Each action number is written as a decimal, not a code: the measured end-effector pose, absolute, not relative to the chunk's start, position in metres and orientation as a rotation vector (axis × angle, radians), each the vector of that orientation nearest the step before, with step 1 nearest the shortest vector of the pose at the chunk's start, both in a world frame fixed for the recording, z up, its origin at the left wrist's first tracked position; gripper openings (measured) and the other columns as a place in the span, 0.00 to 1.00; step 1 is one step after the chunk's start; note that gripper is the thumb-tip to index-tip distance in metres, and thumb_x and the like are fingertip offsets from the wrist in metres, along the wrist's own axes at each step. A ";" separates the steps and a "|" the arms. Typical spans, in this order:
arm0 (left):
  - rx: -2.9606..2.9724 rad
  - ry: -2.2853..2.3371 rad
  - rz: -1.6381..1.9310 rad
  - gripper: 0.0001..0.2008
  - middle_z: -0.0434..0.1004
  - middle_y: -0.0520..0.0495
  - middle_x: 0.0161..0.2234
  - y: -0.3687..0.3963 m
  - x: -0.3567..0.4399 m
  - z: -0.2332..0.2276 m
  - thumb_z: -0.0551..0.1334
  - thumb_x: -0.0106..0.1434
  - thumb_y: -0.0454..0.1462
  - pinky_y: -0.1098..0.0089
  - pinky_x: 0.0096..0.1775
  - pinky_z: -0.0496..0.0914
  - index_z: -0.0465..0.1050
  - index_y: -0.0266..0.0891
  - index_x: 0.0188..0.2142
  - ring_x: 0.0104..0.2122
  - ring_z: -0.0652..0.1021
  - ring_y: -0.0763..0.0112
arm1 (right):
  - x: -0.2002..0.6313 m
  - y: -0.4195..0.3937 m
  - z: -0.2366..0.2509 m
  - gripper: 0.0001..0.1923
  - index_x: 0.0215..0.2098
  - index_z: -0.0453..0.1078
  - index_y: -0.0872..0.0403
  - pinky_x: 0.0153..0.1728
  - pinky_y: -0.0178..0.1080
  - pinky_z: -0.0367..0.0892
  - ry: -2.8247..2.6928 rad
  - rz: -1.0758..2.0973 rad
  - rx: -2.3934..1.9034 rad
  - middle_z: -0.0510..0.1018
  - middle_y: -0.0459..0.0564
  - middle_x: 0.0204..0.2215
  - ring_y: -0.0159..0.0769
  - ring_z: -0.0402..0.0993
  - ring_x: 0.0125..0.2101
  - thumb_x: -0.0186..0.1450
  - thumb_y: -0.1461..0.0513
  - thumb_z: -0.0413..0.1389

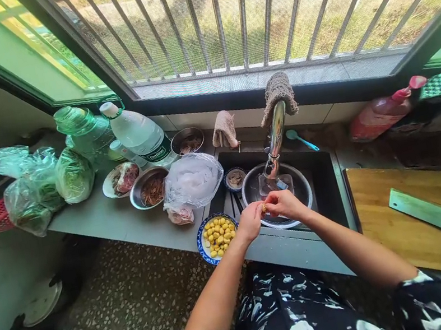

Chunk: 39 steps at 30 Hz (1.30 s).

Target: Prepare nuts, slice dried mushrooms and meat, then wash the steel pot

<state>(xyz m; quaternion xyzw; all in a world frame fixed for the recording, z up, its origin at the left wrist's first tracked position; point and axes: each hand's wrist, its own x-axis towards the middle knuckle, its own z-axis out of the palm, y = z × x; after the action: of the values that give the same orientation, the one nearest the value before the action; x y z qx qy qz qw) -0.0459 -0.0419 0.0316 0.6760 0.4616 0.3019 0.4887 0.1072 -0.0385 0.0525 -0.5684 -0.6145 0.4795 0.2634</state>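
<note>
Dark floral sleeves (298, 316) fill the bottom of my feed, both forearms reaching forward over the counter edge. Left hand (250, 221) and right hand (285, 205) meet fingertip to fingertip above the near rim of the metal basin (298, 182) in the sink; both pinch 1 small yellow-orange piece (264, 208) between them. Too small for me to tell what it is exactly. Just left of the left hand, a blue-rimmed plate (201, 243) sits on the counter edge, loaded with yellow pieces (218, 235). Right side: wooden cutting board (391, 237) with a cleaver (429, 213) lying flat on it. Behind the hands, the faucet (274, 138) has a cloth (277, 92) draped over its top. Further left: plastic bag (193, 180), 2 metal bowls (152, 188), water bottle (141, 136), bagged greens (36, 186).
</note>
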 end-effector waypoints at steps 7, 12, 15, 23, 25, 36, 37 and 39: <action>1.624 1.164 0.730 0.16 0.73 0.46 0.32 -0.039 -0.043 0.027 0.47 0.62 0.40 0.72 0.33 0.67 0.70 0.35 0.39 0.29 0.71 0.73 | 0.109 -0.040 0.048 0.09 0.27 0.70 0.55 0.22 0.28 0.62 -1.709 1.191 -1.563 0.75 0.45 0.20 0.27 0.70 0.20 0.55 0.58 0.52; 1.642 1.151 0.684 0.16 0.72 0.46 0.31 -0.040 -0.043 0.025 0.47 0.62 0.40 0.72 0.33 0.66 0.70 0.35 0.39 0.28 0.71 0.73 | 0.112 -0.039 0.047 0.10 0.25 0.70 0.55 0.18 0.28 0.60 -1.727 1.268 -1.574 0.74 0.44 0.16 0.27 0.68 0.17 0.55 0.57 0.51; 1.611 1.142 0.670 0.17 0.72 0.47 0.29 -0.040 -0.043 0.025 0.47 0.62 0.41 0.72 0.32 0.66 0.70 0.35 0.40 0.27 0.71 0.74 | 0.113 -0.038 0.043 0.10 0.25 0.69 0.55 0.17 0.28 0.59 -1.693 1.262 -1.596 0.73 0.44 0.15 0.27 0.67 0.16 0.55 0.57 0.51; 1.400 1.187 0.758 0.16 0.73 0.46 0.33 -0.037 -0.037 0.020 0.49 0.61 0.41 0.74 0.31 0.67 0.69 0.34 0.41 0.27 0.72 0.75 | 0.114 -0.040 0.040 0.13 0.27 0.71 0.55 0.20 0.28 0.61 -1.711 1.265 -1.613 0.75 0.45 0.21 0.27 0.69 0.21 0.54 0.54 0.52; 1.428 1.173 0.758 0.16 0.73 0.46 0.34 -0.038 -0.037 0.022 0.49 0.61 0.42 0.74 0.32 0.67 0.69 0.35 0.41 0.28 0.72 0.74 | 0.115 -0.040 0.038 0.14 0.27 0.71 0.55 0.19 0.28 0.60 -1.706 1.266 -1.627 0.75 0.45 0.20 0.27 0.69 0.19 0.55 0.53 0.52; 1.558 1.173 0.719 0.16 0.73 0.48 0.29 -0.038 -0.037 0.028 0.48 0.61 0.41 0.74 0.30 0.67 0.71 0.36 0.39 0.26 0.71 0.74 | 0.114 -0.041 0.039 0.13 0.26 0.70 0.56 0.18 0.28 0.60 -1.688 1.295 -1.673 0.73 0.44 0.15 0.27 0.67 0.16 0.56 0.54 0.51; 1.569 1.169 0.718 0.16 0.73 0.48 0.29 -0.039 -0.037 0.027 0.48 0.61 0.42 0.74 0.30 0.67 0.71 0.36 0.38 0.26 0.71 0.74 | 0.114 -0.041 0.040 0.14 0.26 0.70 0.56 0.17 0.28 0.60 -1.689 1.296 -1.678 0.73 0.44 0.14 0.27 0.67 0.16 0.55 0.54 0.51; 1.578 1.163 0.710 0.17 0.73 0.48 0.29 -0.039 -0.036 0.025 0.48 0.62 0.42 0.74 0.30 0.67 0.71 0.36 0.38 0.26 0.71 0.74 | 0.114 -0.041 0.041 0.14 0.25 0.70 0.56 0.17 0.28 0.60 -1.679 1.322 -1.678 0.73 0.45 0.14 0.27 0.67 0.15 0.55 0.53 0.52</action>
<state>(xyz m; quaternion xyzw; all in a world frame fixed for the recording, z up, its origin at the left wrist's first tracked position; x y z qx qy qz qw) -0.0363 -0.0390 0.0251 0.6537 0.4818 0.2941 0.5040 0.1141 -0.0409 0.0414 -0.6037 -0.6041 0.4756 0.2107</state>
